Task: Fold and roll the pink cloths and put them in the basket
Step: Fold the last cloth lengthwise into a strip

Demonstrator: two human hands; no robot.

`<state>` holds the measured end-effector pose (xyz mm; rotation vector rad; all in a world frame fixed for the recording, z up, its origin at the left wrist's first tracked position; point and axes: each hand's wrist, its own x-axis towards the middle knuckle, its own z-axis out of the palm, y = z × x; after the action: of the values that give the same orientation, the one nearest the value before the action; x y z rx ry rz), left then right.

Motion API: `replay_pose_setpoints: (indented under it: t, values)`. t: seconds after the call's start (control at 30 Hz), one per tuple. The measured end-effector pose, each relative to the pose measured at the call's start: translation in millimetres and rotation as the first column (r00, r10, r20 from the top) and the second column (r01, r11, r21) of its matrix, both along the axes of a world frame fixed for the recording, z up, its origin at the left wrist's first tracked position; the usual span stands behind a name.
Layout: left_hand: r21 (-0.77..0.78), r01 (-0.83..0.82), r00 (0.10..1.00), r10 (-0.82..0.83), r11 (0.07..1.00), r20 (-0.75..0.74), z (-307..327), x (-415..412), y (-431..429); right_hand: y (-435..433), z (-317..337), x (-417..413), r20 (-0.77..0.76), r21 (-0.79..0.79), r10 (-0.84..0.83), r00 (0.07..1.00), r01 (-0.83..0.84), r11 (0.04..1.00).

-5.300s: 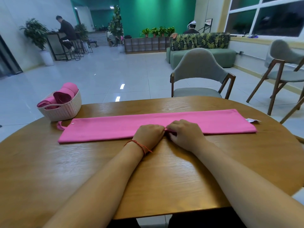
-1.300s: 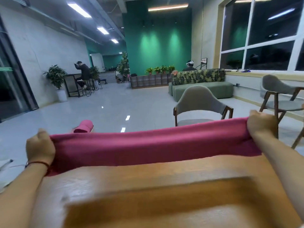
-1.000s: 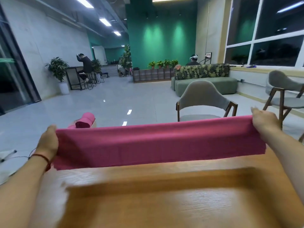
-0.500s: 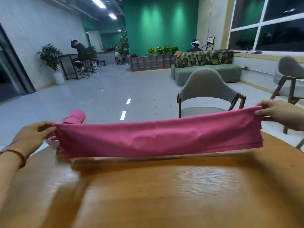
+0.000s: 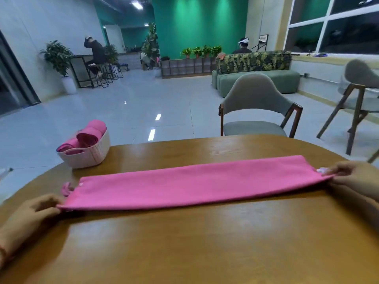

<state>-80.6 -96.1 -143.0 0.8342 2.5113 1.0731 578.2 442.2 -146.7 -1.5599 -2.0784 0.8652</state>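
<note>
Even, fairly bright indoor light comes from ceiling lamps (image 5: 137, 5) and spots washing the green wall (image 5: 196, 27); the windows (image 5: 348, 23) are dark. The floor (image 5: 152, 134) shows small glare patches, the table (image 5: 205, 242) a soft sheen. A faint shadow lies under the cloth (image 5: 194, 185). The left hand (image 5: 30, 214), right hand (image 5: 356, 177) and the chair (image 5: 359, 72) at far right are blurred; straight lines bow near the edges

The cloth (image 5: 192, 182) is matt pink fabric with a fine, soft weave. The table (image 5: 184, 242) is grained wood with a glossy finish. At ten o'clock, the basket (image 5: 92, 154) looks like white woven plastic and the rolls (image 5: 90, 136) in it are matt cloth. The floor (image 5: 123, 111) at twelve is glossy tile.
</note>
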Motion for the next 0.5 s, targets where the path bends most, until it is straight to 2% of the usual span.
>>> replay_pose_setpoints:
  t: [0.07,0.17,0.23,0.3,0.37,0.5]
  values:
    - [0.011,0.0,0.999,-0.001,1.0,0.048,-2.3,13.8,-7.8,-16.4,-10.9,7.4,0.052,0.058,-0.061,0.997,0.058,0.997]
    - [0.047,0.025,0.999,-0.027,0.999,0.035,-5.1,24.6,-12.1,-34.1,-9.6,13.5,0.096,0.216,-0.093,0.991,0.071,0.974]
    - [0.007,0.028,1.0,-0.028,1.0,0.003,-2.0,27.9,-13.9,-39.8,-4.7,17.2,0.127,0.227,-0.073,0.989,0.043,0.973]
    - [-0.042,0.013,0.996,-0.016,0.999,-0.085,-0.8,24.4,-13.2,-44.1,-4.1,18.6,0.205,0.235,-0.044,0.978,-0.005,0.972]
    - [-0.048,-0.041,0.973,0.029,0.998,-0.227,-3.2,14.2,-10.7,-47.0,0.1,14.6,0.213,0.22,-0.007,0.977,-0.041,0.975]
    - [-0.04,0.061,0.902,-0.072,0.997,-0.425,-14.0,31.5,26.7,-98.0,27.3,-31.7,0.303,0.314,0.038,0.952,-0.137,0.94]
